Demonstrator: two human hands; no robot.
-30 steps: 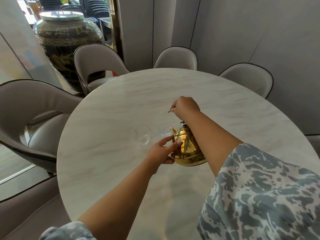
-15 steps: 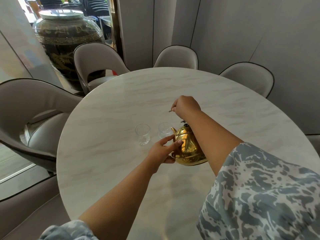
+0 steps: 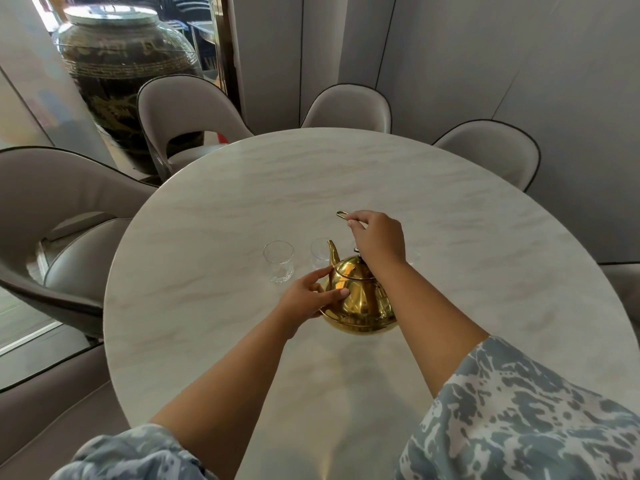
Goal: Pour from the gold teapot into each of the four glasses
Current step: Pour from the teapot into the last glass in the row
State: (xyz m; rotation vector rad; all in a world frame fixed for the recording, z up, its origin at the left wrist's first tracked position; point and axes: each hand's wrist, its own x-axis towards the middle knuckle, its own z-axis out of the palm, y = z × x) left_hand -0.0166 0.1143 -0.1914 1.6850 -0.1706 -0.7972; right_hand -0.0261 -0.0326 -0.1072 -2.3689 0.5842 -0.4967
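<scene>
The gold teapot (image 3: 358, 303) is near the middle of the round marble table (image 3: 214, 327), its spout pointing away from me toward a clear glass (image 3: 319, 253). Another clear glass (image 3: 278, 261) stands to the left of it. A sliver of a further glass (image 3: 414, 256) shows behind my right wrist; other glasses are hidden by my arm. My right hand (image 3: 377, 239) is closed on the teapot's thin wire handle above the lid. My left hand (image 3: 311, 297) rests its fingers against the pot's left side.
Several grey upholstered chairs (image 3: 187, 109) ring the far and left sides of the table. A large dark jar (image 3: 121, 74) with a lid stands behind the left chairs. Grey wall panels lie beyond the table.
The teapot has tipped back from a forward tilt, its spout now raised clear of the glass. My right hand moved slightly right and back with the handle; my left hand stays on the pot.
</scene>
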